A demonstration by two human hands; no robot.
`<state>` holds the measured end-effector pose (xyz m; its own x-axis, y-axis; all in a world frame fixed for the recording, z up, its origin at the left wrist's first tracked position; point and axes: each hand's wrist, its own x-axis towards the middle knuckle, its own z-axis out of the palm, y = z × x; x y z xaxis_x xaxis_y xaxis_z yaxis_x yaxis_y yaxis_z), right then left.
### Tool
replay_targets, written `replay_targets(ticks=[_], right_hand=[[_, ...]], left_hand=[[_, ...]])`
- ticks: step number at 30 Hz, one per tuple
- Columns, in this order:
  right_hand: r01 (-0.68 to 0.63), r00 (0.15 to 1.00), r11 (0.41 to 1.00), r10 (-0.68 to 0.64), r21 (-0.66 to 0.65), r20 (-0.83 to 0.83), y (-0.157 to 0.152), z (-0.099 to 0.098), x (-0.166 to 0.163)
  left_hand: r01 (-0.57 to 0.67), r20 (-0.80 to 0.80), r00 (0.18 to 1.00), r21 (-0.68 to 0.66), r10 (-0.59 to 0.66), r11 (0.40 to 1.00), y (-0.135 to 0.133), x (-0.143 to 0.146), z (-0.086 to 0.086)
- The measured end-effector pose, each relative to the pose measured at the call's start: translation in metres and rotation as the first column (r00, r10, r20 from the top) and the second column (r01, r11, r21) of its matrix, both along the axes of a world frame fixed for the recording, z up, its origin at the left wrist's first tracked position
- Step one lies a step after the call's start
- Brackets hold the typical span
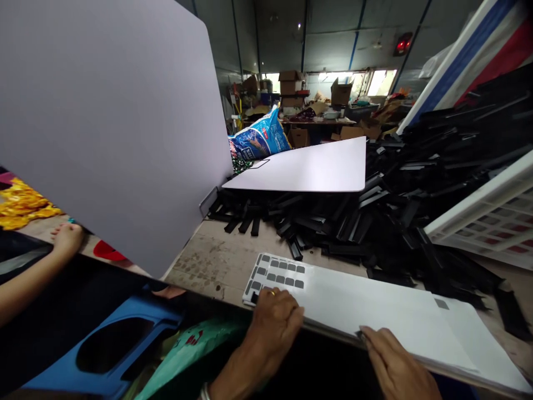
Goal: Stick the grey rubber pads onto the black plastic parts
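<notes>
A white sheet with rows of small grey stickers (287,265) lies on top of a stack of white sheets (375,305) along the table's front edge. My left hand (275,322) rests on the sheet's near left corner, fingers curled and closed; a small black patch shows beside the fingertips, and what they hold is hidden. At the stack's front edge is my right hand (397,361), its thumb and fingers pinched together on a small dark piece (360,334). One grey sticker (441,303) sits alone towards the stack's right end.
Many black plastic strips (325,222) are heaped behind the stack, with a white panel (308,166) lying on them. A large white panel (116,111) stands upright at left, near another person's hand (69,236). A white crate (491,216) is at right, a blue chair (112,344) below left.
</notes>
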<state>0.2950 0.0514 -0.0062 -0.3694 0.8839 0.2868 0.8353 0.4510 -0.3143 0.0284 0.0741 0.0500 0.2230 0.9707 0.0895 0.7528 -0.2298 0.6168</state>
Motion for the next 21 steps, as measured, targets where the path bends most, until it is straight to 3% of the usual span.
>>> replay_targets(ticks=[3,11,16,21], right_hand=[[0.122,0.992,0.984,-0.124,-0.13,-0.004,0.024,0.011,-0.015],[0.079,0.992,0.988,-0.064,-0.131,0.108,0.081,0.004,-0.094],[0.056,0.991,0.982,-0.033,-0.182,0.129,0.088,0.007,-0.115],[0.025,0.999,0.967,-0.018,-0.255,0.032,0.091,0.009,-0.118]], left_hand=[[-0.014,-0.166,0.986,0.045,0.021,0.999,0.01,-0.013,-0.003],[0.129,-0.387,0.918,0.071,-0.092,0.989,0.013,-0.004,-0.047],[0.146,-0.398,0.909,0.026,-0.124,0.989,0.017,-0.005,-0.04],[0.154,-0.4,0.905,-0.006,-0.144,0.988,0.018,-0.004,-0.029]])
